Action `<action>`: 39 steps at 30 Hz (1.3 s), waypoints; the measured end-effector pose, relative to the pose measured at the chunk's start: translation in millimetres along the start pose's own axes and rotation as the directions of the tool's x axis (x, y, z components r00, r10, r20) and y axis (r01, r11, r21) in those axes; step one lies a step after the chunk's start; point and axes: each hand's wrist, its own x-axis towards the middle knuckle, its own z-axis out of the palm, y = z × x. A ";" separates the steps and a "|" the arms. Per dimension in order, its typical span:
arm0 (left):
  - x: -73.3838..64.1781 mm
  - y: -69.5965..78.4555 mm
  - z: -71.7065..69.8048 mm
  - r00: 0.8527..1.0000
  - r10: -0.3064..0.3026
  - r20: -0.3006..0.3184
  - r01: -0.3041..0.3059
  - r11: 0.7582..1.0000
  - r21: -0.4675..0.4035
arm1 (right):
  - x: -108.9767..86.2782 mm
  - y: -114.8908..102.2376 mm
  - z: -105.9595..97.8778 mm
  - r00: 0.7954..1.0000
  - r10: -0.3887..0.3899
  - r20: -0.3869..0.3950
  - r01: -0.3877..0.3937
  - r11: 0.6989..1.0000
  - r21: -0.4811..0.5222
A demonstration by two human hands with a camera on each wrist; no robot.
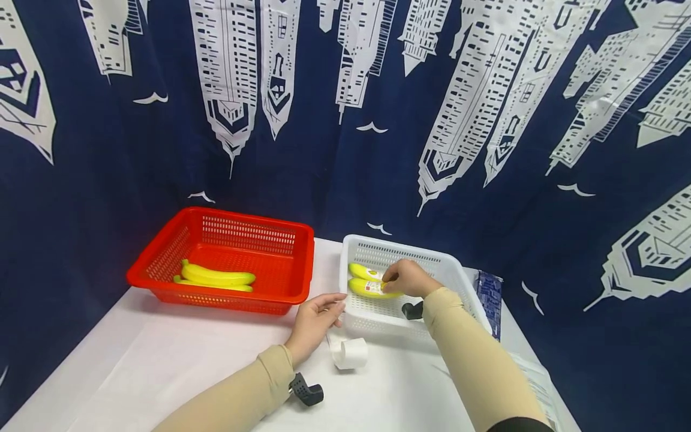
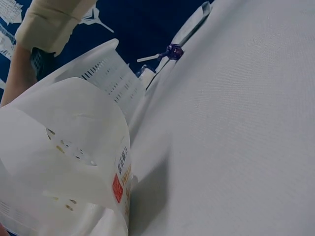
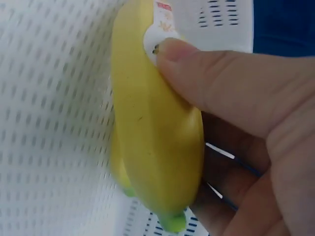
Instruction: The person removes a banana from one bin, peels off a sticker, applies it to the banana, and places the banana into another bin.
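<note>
In the white basket (image 1: 469, 282) lie two yellow bananas with white stickers, a front banana (image 1: 358, 287) and a back banana (image 1: 357, 270). My right hand (image 1: 408, 278) grips the front banana (image 3: 152, 123); its thumb presses on the printed sticker (image 3: 165, 19), and the other fingers curl behind the fruit. My left hand (image 1: 313, 324) is at the basket's near left corner with bent fingers, holding a white paper label strip (image 1: 353, 353) that hangs in a curl below it. Close up in the left wrist view, the label strip (image 2: 83, 108) shows red and dark print along its edge.
A red basket (image 1: 259, 307) with yellow bananas (image 1: 216, 276) stands at the left. Right of the white basket lies a dark blue printed packet (image 1: 490, 300), with clear plastic packaging (image 1: 534, 384) nearer. A navy curtain (image 1: 324, 180) hangs behind the white table (image 1: 178, 360).
</note>
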 end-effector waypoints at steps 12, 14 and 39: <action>1.0 -3.0 0.7 1.000 -0.016 0.009 0.016 1.000 0.009 | 9.9 15.6 21.6 0.999 0.035 0.015 -0.034 0.997 -0.065; 0.8 -3.0 0.6 1.000 -0.014 0.014 0.014 1.000 0.014 | 10.1 17.6 23.9 0.999 0.040 0.014 -0.039 0.997 -0.066; -0.1 -2.6 -1.3 1.000 -0.014 0.011 0.014 1.000 0.020 | 17.7 19.7 28.1 0.998 0.059 0.004 -0.058 0.990 -0.128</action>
